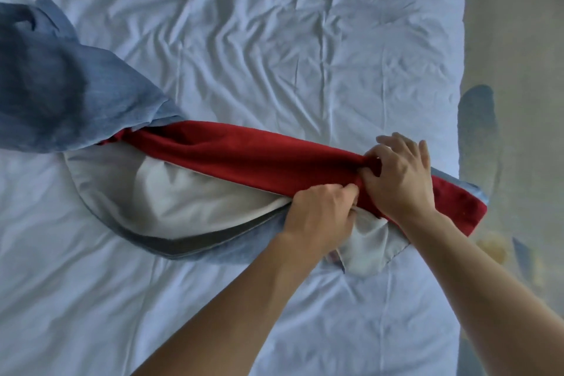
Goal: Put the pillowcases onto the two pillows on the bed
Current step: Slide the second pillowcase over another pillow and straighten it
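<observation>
On the wrinkled white bed (pixel 274 40), a white pillow (pixel 171 192) lies partly inside a blue pillowcase (pixel 61 94) with red lining (pixel 244 156), where the left hand (pixel 320 214) and right hand (pixel 399 174), side by side, both grip bunched red fabric.

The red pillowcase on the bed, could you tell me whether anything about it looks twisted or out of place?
Yes. The red pillowcase is bunched into a long roll across the white pillow, and its far end is tangled with the blue pillowcase. Both hands, left hand and right hand, pinch its near end.
</observation>
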